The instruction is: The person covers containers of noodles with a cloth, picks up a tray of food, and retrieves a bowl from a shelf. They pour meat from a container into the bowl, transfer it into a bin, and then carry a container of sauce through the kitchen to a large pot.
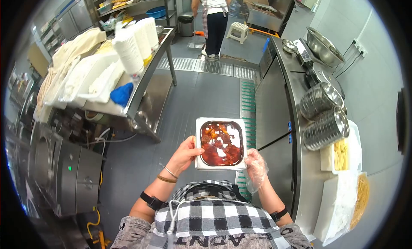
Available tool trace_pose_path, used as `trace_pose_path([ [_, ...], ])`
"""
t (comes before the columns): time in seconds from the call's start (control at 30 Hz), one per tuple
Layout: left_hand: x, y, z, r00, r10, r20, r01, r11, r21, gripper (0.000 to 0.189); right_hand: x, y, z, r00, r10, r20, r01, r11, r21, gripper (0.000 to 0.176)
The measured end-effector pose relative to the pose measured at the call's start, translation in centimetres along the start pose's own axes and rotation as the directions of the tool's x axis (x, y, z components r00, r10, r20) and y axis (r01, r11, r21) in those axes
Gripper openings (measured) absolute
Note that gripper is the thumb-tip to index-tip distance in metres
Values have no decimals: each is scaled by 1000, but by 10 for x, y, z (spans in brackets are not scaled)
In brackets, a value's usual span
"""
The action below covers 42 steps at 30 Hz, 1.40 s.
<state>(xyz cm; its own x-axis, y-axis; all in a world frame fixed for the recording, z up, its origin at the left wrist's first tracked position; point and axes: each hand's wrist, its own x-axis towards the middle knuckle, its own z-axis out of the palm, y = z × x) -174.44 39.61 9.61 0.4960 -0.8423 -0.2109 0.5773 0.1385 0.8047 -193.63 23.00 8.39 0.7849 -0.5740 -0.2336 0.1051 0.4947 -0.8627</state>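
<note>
A square metal pan (198, 159) filled with dark red, glossy food (220, 144) is held level in front of my body. My left hand (188, 153) is bare and grips the pan's left side, its thumb on the rim. On the opposite side my right hand (256, 166), in a clear plastic glove, holds the lower right edge. The undersides of both hands' grips are partly hidden by the pan.
At left is a metal table (139, 92) with white bowl stacks (128, 49) and a blue cloth (122, 94). A steel counter (310, 180) at right bears ribbed metal containers (326, 129) and trays. Ahead are a person (213, 21) and a stool (238, 31).
</note>
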Motion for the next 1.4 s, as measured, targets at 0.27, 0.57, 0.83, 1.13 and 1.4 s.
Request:
trace_pose_path([
  [0.27, 192, 33, -9, 998, -50, 47, 50, 999, -10, 24, 184, -30, -31, 964, -158, -216, 152, 987, -48, 17],
  [0.57, 387, 96, -8, 998, -50, -39, 51, 998, 34, 23, 397, -93, -43, 930, -223, -293, 121, 936, -330, 17],
  [0.83, 577, 147, -27, 997, -54, 46, 51, 997, 65, 22, 574, -135, -46, 867, -275, -415, 104, 915, -390, 17],
  [1.13, 806, 213, -12, 946, -183, 267, 146, 978, 151, 20, 742, -214, -77, 749, -413, -517, 207, 888, -410, 17],
  [1.4, 1024, 208, 15, 901, -229, 369, 174, 969, 177, 21, 912, -272, -162, 681, -430, -593, 272, 900, -341, 17],
])
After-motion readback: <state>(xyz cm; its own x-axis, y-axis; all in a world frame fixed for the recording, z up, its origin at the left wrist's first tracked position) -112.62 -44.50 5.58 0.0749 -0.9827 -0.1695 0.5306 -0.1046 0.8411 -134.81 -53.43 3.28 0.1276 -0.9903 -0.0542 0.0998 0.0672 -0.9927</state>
